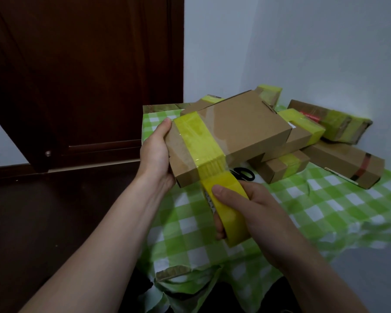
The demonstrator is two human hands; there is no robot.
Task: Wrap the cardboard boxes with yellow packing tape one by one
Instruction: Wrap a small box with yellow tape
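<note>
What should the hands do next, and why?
Probably the right hand should pull the yellow packing tape roll under the brown cardboard box in the left hand: its yellow band shows on top and front and runs into the roll.

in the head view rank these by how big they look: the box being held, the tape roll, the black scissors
1. held box, clearly largest.
2. yellow tape roll, though it sits nearest the camera, which enlarges it.
3. black scissors, smallest, but only the handles show; the rest is hidden.
</note>
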